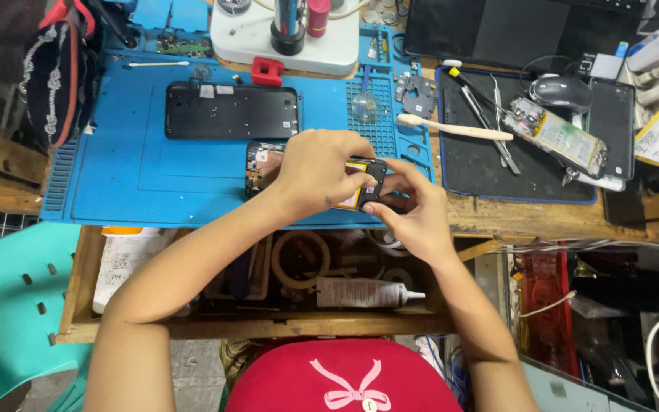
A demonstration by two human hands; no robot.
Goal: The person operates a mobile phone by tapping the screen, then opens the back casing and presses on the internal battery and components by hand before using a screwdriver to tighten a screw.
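An opened black phone (262, 164) lies on the blue work mat (154, 183), its yellow battery showing under my fingers. My left hand (316, 172) rests over the phone's middle, fingertips pinching a small black part (374, 181) at its right end. My right hand (413, 210) grips the same end from the right and below, thumb and fingers on the black part. Most of the phone is hidden by both hands. A separate black back cover (230, 111) lies on the mat just behind.
A microscope base (284, 38) stands at the back. A toothbrush (451, 127), tweezers (486, 114), a second opened phone (566, 137) and a mouse (562, 91) lie on the dark mat at right. An open drawer below holds a glue tube (364, 292) and tape rolls.
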